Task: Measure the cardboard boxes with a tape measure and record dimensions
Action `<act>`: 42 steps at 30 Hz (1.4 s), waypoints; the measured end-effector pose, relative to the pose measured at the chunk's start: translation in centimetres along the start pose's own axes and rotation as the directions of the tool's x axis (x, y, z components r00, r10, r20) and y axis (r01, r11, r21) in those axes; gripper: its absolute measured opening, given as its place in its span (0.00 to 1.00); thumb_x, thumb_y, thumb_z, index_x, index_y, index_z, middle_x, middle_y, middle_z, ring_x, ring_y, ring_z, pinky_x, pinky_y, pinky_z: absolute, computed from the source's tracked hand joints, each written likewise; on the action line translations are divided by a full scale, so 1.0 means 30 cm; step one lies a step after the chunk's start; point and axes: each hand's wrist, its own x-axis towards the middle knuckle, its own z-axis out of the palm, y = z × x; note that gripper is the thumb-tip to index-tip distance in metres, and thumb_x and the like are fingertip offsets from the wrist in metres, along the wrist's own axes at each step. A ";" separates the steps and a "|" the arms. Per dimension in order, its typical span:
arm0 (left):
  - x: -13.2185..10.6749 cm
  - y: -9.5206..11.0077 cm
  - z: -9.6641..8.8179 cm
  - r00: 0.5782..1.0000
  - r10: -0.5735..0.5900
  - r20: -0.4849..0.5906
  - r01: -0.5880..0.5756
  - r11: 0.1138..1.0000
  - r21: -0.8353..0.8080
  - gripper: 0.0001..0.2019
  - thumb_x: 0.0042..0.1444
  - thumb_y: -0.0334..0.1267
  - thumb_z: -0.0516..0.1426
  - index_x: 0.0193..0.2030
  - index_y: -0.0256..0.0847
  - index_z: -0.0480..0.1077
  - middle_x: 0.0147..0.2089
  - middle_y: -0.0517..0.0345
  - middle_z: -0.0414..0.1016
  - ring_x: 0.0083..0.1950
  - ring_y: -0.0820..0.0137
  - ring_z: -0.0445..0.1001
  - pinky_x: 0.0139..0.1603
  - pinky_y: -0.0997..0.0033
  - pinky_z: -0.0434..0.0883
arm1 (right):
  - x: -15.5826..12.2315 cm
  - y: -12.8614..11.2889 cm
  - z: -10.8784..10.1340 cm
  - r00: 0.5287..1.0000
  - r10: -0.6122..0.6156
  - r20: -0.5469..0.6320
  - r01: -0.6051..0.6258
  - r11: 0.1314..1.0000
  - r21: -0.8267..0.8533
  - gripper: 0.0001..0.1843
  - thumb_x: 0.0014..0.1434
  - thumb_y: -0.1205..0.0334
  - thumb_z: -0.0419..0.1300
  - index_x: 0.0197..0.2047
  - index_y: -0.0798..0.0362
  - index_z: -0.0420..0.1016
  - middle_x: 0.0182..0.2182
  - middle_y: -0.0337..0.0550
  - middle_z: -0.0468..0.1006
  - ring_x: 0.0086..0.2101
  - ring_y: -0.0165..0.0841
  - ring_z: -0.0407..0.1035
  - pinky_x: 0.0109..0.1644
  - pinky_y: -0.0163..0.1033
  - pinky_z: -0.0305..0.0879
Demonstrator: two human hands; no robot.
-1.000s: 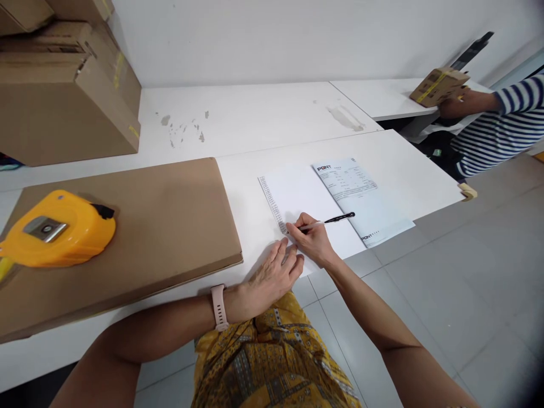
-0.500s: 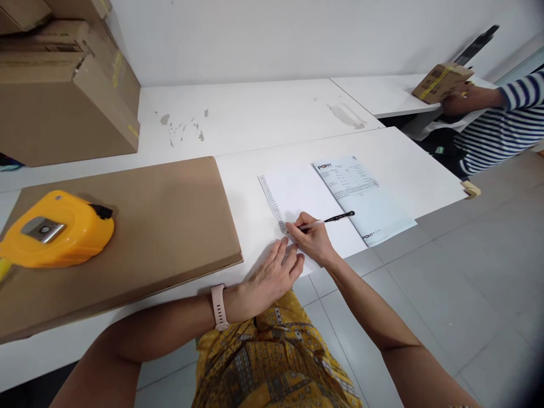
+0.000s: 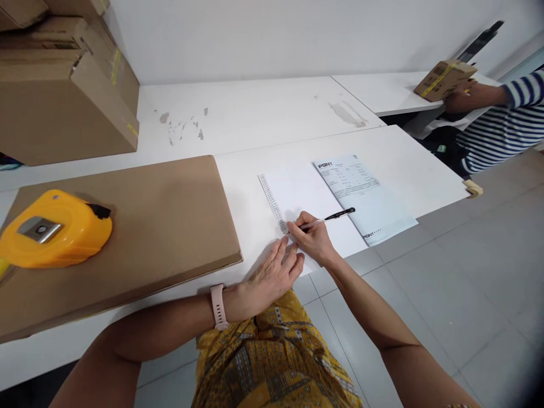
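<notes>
My right hand (image 3: 313,238) is closed around a black pen (image 3: 329,218), whose tip rests at the lower end of a printed column on a white sheet (image 3: 301,195). Just below and to the left, my left hand (image 3: 272,277) lies flat with fingers stretched out, pressing the near corner of that sheet onto the white table (image 3: 403,164). A pale pink watch band is on the left wrist. A pale blue printed form (image 3: 365,198) lies to the right of the white sheet, overlapping it.
A flat brown cardboard box (image 3: 170,221) lies left of the papers with a yellow tape measure (image 3: 55,229) on it. Larger cartons (image 3: 63,96) are stacked at the back left. At the far right, a person in a striped sleeve (image 3: 505,124) holds a small carton (image 3: 444,78).
My hands and the pen have stayed where they were. The person at the far right has shifted the small carton slightly.
</notes>
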 end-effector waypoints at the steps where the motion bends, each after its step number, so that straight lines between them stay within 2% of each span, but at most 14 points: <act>1: 0.000 0.000 -0.001 1.000 -0.002 0.000 0.002 1.000 0.002 0.22 0.69 0.31 0.50 0.67 0.27 0.65 0.67 0.32 0.68 0.69 0.46 0.67 0.70 0.47 0.59 | 0.001 -0.001 0.000 1.000 0.001 -0.003 -0.001 1.000 -0.003 0.17 0.58 0.55 0.63 0.23 0.50 0.62 0.20 0.32 0.61 0.23 0.26 0.53 0.27 0.36 0.50; 8: 0.000 0.000 -0.002 1.000 -0.001 -0.003 0.001 1.000 0.021 0.21 0.70 0.32 0.50 0.66 0.28 0.65 0.67 0.34 0.68 0.69 0.46 0.67 0.70 0.47 0.61 | 0.002 -0.010 -0.001 0.998 0.011 -0.056 -0.011 1.000 -0.001 0.18 0.58 0.54 0.63 0.23 0.50 0.61 0.20 0.32 0.59 0.23 0.26 0.51 0.27 0.36 0.49; 15: -0.003 0.001 -0.007 1.000 0.005 0.019 -0.006 1.000 0.029 0.22 0.69 0.33 0.50 0.67 0.28 0.64 0.68 0.33 0.67 0.70 0.46 0.65 0.70 0.47 0.59 | 0.003 -0.010 0.000 0.999 0.020 -0.048 -0.021 1.000 -0.011 0.19 0.57 0.53 0.64 0.23 0.50 0.61 0.20 0.32 0.60 0.23 0.26 0.52 0.26 0.36 0.50; 22: -0.008 0.005 0.007 1.000 -0.005 -0.006 0.006 1.000 0.029 0.22 0.69 0.33 0.51 0.68 0.28 0.63 0.68 0.33 0.66 0.70 0.47 0.64 0.72 0.47 0.56 | 0.005 -0.008 0.004 0.999 0.023 -0.042 -0.023 1.000 -0.006 0.19 0.57 0.52 0.64 0.23 0.50 0.62 0.20 0.32 0.60 0.22 0.26 0.51 0.26 0.36 0.50; 42: -0.002 -0.002 -0.013 1.000 0.005 0.004 -0.005 1.000 0.028 0.21 0.69 0.32 0.50 0.67 0.28 0.65 0.67 0.35 0.68 0.69 0.46 0.67 0.70 0.47 0.60 | 0.003 -0.014 0.001 0.999 0.008 -0.054 -0.009 1.000 -0.022 0.18 0.56 0.55 0.63 0.22 0.50 0.60 0.20 0.32 0.59 0.23 0.26 0.51 0.26 0.36 0.50</act>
